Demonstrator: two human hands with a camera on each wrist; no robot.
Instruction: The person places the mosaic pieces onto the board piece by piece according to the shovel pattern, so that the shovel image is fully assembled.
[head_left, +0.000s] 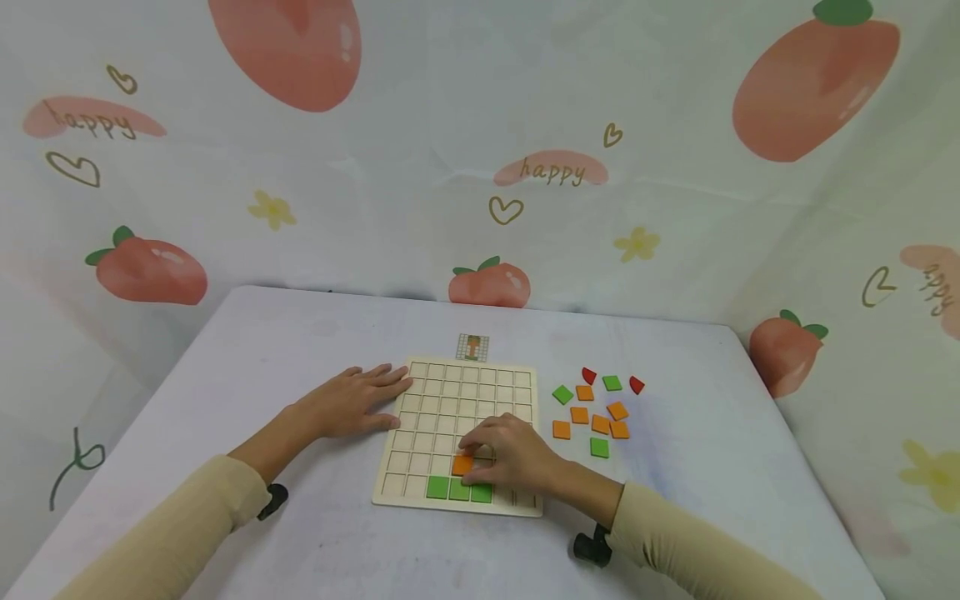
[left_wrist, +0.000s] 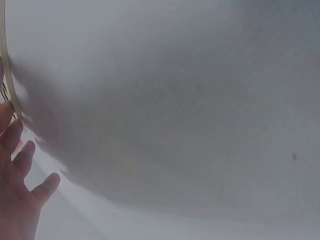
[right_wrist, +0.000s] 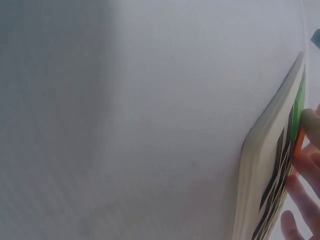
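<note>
A pale wooden grid board (head_left: 431, 387) lies flat on the table. Three green square tiles (head_left: 438, 487) sit side by side in its nearest row. Just above them, my right hand (head_left: 517, 457) pinches an orange square tile (head_left: 462, 466) between thumb and fingers, over the second row. In the right wrist view, the orange tile (right_wrist: 300, 142) shows at the fingertips beside the green (right_wrist: 297, 112) ones. My left hand (head_left: 352, 406) rests at the board's left edge, fingers spread and fairly straight; the left wrist view shows part of this hand (left_wrist: 20, 185) against the board's side.
To the right of the board lie several loose orange tiles (head_left: 580, 415), a few green tiles (head_left: 599, 447) and two red rounded pieces (head_left: 637, 385). A small printed pattern card (head_left: 472, 347) lies behind the board. A fruit-patterned cloth (head_left: 420, 167) hangs behind the table.
</note>
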